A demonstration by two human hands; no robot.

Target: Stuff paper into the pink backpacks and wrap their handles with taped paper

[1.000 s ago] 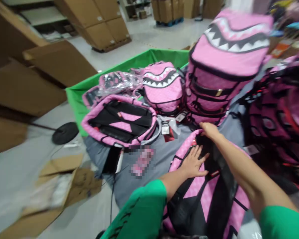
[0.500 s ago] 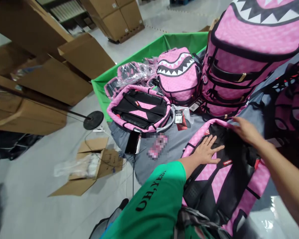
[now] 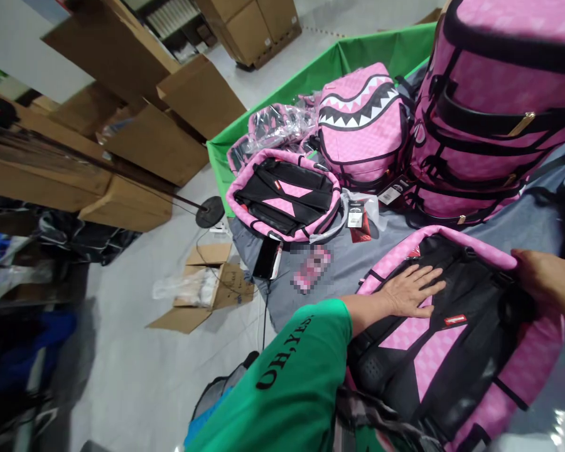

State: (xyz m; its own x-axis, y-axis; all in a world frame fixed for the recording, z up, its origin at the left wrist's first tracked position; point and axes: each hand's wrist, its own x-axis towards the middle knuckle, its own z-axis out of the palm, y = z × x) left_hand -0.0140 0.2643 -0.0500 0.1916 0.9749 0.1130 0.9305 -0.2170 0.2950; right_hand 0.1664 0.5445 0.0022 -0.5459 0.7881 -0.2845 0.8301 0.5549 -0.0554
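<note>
A pink and black backpack (image 3: 445, 398) lies in front of me with its black strap side facing up. My left hand (image 3: 412, 292) rests flat on its upper part, fingers spread over the black panel. At the upper right edge, my right hand (image 3: 548, 276) is closed on the pink border; part of its fingers is hidden by the fabric. A small red label (image 3: 455, 320) shows between the straps.
Behind stand a pink backpack with a toothed-mouth print (image 3: 358, 141) and a tall pink stack of bags (image 3: 480, 144). A second strap-side-up backpack (image 3: 282, 242) lies left, near a phone (image 3: 265, 258). Cardboard boxes (image 3: 169, 147) and a round stand base (image 3: 210, 212) are on the floor.
My right hand has moved right along the backpack's border, from its top edge to the upper right. The left hand stays flat on the panel. The view has shifted left.
</note>
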